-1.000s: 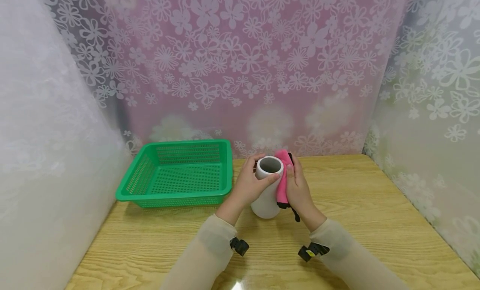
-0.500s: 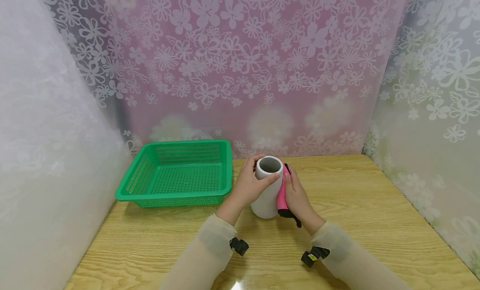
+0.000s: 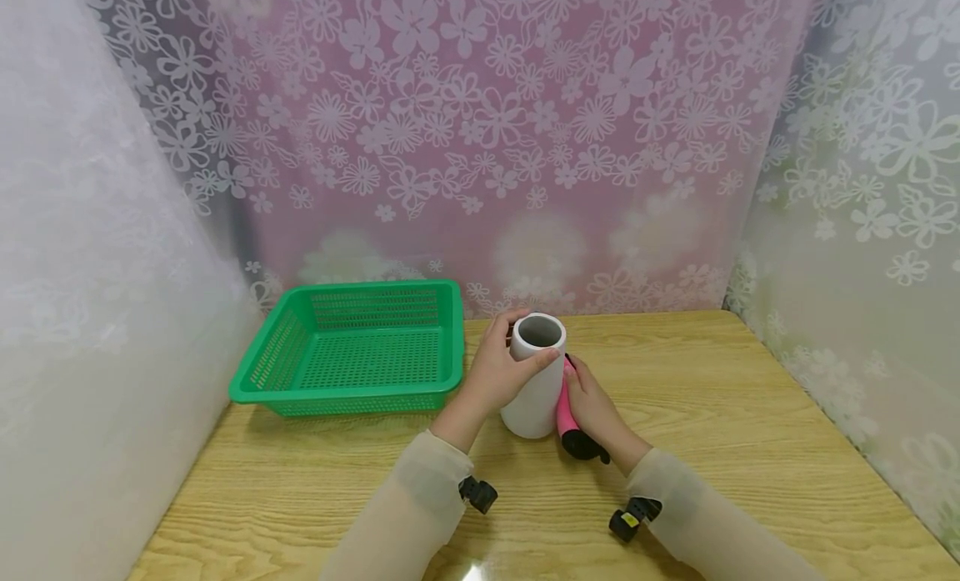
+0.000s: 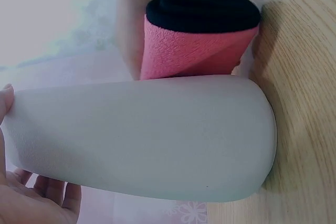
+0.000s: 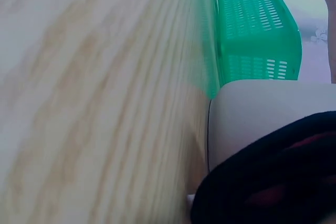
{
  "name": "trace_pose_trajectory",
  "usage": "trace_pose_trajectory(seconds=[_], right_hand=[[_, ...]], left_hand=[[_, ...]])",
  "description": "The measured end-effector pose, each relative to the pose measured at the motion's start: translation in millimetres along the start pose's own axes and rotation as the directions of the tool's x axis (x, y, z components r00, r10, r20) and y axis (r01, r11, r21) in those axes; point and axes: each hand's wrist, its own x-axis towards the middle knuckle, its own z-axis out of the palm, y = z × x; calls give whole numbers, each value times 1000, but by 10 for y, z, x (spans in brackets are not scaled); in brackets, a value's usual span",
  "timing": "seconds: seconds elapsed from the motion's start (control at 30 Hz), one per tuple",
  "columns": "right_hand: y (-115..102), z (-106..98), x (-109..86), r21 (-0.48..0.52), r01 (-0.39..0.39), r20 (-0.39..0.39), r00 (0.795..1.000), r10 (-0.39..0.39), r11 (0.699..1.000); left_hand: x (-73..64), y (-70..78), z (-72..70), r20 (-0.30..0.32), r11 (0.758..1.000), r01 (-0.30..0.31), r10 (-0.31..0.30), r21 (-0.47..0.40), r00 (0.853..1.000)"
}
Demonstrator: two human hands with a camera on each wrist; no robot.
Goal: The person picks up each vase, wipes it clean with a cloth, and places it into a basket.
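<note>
A white vase [image 3: 531, 398] stands upright on the wooden table, its round mouth facing up. My left hand [image 3: 495, 364] grips it near the top, thumb across the front and fingers round the far side. Against the vase's right side my right hand [image 3: 596, 406] holds a folded pink cloth [image 3: 565, 410] with black edging. In the left wrist view the cloth [image 4: 194, 51] lies right along the vase wall [image 4: 147, 135], its black folded end toward the camera. The right wrist view shows the black edging [image 5: 262, 177] close up, over the lower part of the vase [image 5: 262, 108].
A green plastic basket [image 3: 345, 395] with slotted walls stands left of the vase, nothing in it. Flower-patterned curtains [image 3: 480, 147] hang behind the wooden table [image 3: 712, 448] and at both sides.
My right hand has slid down the vase's right side with the cloth, toward the base. The left hand and the vase have stayed in place.
</note>
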Motion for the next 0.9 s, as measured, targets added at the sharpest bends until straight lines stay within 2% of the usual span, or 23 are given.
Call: trace_pose_trajectory(seconds=[0.17,0.4,0.73,0.9], right_hand=[[32,-3,5,-43,-19,46,999,21,999],[30,-22,6,-68,-6,81,997,12,998],[4,-78,9,-96,-70,143,986,84,993],[12,-113,-9,-113,-36,158,986,54,993]], left_hand=[[-7,13,-3,1,1000,6,-6,-4,1000],[-10,14,-1,3,1000,11,-11,0,1000],[0,-12,5,-3,1000,15,-15,2,1000],[-3,-9,5,-7,1000,14,-14,-4,1000]])
